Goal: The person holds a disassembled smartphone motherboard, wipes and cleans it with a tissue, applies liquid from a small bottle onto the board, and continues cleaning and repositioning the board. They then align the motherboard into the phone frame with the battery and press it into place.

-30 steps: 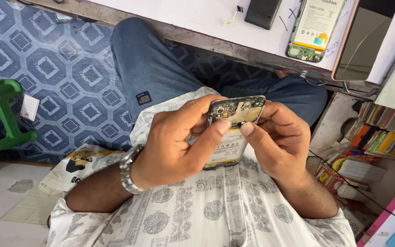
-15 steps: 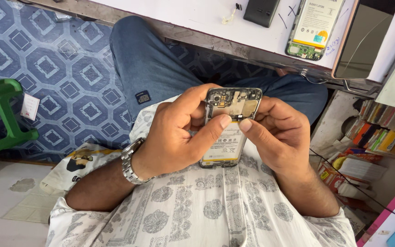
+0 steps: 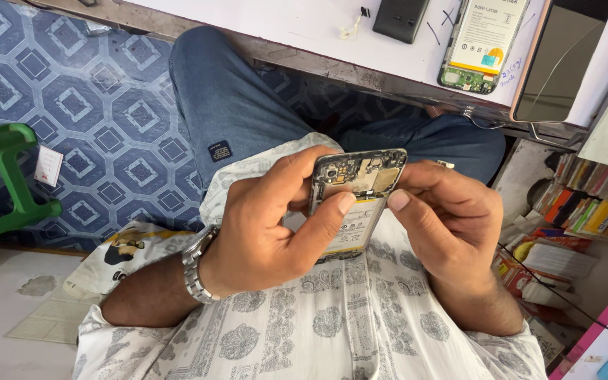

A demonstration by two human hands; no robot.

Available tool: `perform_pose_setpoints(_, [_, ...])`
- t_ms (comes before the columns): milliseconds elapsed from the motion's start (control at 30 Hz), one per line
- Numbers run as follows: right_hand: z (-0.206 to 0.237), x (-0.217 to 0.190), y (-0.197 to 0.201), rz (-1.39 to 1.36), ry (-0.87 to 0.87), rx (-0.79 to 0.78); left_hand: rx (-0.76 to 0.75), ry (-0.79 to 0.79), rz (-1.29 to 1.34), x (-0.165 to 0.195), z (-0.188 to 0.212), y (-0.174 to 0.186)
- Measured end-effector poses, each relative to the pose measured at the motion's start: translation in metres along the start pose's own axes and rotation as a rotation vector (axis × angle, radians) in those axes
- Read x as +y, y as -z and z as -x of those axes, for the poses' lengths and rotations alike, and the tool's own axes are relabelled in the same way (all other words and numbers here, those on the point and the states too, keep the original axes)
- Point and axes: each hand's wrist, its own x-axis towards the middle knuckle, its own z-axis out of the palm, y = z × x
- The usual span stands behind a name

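I hold an opened smartphone (image 3: 355, 197) with its back cover off, so its circuit board and white battery show, above my lap. My left hand (image 3: 276, 218), with a metal watch at the wrist, grips its left side, thumb pressed on the battery just below the board. My right hand (image 3: 445, 218) holds the right edge, thumb resting beside the left thumb. The phone's lower end is hidden behind my left hand.
A white worktable edge (image 3: 304, 42) runs across the top, bearing another opened phone (image 3: 483, 42), a dark small device (image 3: 400, 17) and a phone screen panel (image 3: 557, 63). A green plastic stool (image 3: 1, 176) stands left on the blue patterned floor. Shelves of packets (image 3: 585, 218) are at right.
The phone has tilted more upright, showing more of its battery face. Both thumbs have slid down from the circuit board to its lower edge.
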Motion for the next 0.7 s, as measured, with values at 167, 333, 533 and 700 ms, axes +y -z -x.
perform_pose_setpoints(167, [0.0021, -0.0029, -0.0038, 0.150, 0.061, 0.044, 0.025, -0.080, -0.074, 0.0021, 0.0048, -0.0021])
perform_pose_setpoints(333, [0.0040, -0.0030, -0.0034, 0.264, 0.110, 0.050, 0.031, -0.137, -0.105, 0.0022, 0.0067, -0.0038])
perform_pose_setpoints(533, [0.0057, -0.0036, -0.0025, 0.030, 0.009, 0.053, 0.027, -0.143, -0.097, 0.0020, 0.0074, -0.0031])
perform_pose_setpoints(700, [0.0037, -0.0097, -0.0012, -0.112, -0.039, 0.012, 0.012, -0.130, -0.083, 0.0036, 0.0071, -0.0017])
